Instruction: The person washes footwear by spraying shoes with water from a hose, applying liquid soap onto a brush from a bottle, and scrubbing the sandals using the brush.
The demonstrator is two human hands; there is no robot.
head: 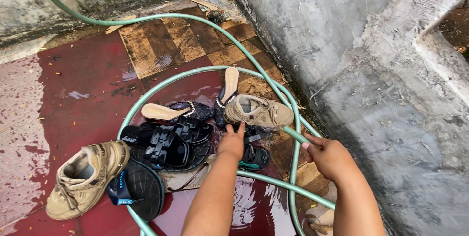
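We see the right hand [330,158] clamped around the end of a green hose [195,70], its nozzle aimed left at a tan sneaker [259,111] lying just beyond the fingertips. The left hand [233,141] is spread open, fingers resting against that sneaker's near side. Black sandals [166,143] lie just left of the left hand, another tan sneaker [85,177] farther left on the wet floor [73,94].

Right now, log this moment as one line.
left hand: touching tan shoe | right hand: gripping hose | sandals: piled on wet floor
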